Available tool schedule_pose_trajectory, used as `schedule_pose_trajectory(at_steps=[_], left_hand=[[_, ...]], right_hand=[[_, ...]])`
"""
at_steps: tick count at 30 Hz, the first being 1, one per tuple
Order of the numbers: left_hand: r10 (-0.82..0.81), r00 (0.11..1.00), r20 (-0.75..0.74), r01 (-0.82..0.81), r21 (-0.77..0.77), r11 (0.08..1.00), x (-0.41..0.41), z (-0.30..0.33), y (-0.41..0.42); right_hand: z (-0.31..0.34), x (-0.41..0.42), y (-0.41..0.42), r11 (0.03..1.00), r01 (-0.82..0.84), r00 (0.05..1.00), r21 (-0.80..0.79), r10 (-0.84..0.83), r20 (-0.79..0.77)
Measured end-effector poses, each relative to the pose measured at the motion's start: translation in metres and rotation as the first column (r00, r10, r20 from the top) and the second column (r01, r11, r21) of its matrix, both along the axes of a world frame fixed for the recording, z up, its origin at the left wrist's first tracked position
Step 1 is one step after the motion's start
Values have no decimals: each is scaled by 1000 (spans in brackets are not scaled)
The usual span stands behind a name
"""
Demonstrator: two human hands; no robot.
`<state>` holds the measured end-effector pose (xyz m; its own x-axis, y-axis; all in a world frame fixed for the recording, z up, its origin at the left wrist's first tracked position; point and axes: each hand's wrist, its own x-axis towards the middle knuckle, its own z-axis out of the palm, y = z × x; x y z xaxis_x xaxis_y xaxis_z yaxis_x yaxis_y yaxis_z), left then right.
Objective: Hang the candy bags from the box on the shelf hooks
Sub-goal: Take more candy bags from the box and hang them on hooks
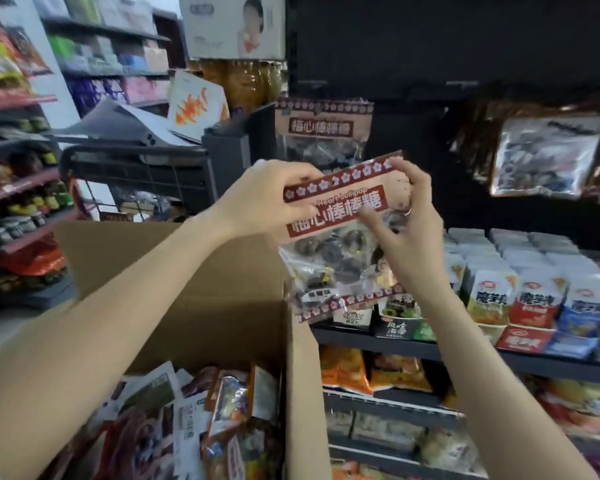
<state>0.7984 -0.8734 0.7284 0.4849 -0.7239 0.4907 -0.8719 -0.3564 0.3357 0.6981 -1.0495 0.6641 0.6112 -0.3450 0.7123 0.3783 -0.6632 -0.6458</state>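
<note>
- Head view: left hand [274, 194] and right hand [407, 216] both pinch the top of a candy bag [340, 233], held above the box [222, 306], just below a hung bag [323, 133].
- It may slip off if its hole misses the hook.

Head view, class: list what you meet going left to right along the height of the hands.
Shelf of jars → wire cart → left hand → lollipop bag → right hand → white snack packs.
</note>
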Motion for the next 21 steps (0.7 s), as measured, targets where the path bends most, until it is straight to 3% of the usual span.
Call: schedule_pose_trajectory(at_steps=[3, 5, 8, 11, 16, 21], left_hand=[[58, 998, 38, -57, -46, 997, 19, 23, -21], [114, 993, 23, -105, -230, 967, 33, 30, -25], [155, 983, -103, -186, -485, 855, 51, 28, -29], [231, 965, -120, -256, -594, 762, 65, 23, -32], [347, 933, 101, -244, -533, 811, 79, 20, -37], [391, 908, 150, -297, -427, 854, 79, 21, -39]], right_hand=[[12, 20, -18, 997, 60, 996, 45, -62, 57], [19, 33, -22, 997, 48, 994, 58, -53, 98], [30, 54, -20, 997, 7, 991, 81, -18, 134], [44, 75, -15, 996, 23, 991, 86, -34, 127], [59, 95, -18, 991, 28, 994, 128, -41, 101], [62, 98, -25, 996, 37, 997, 84, -42, 63]])
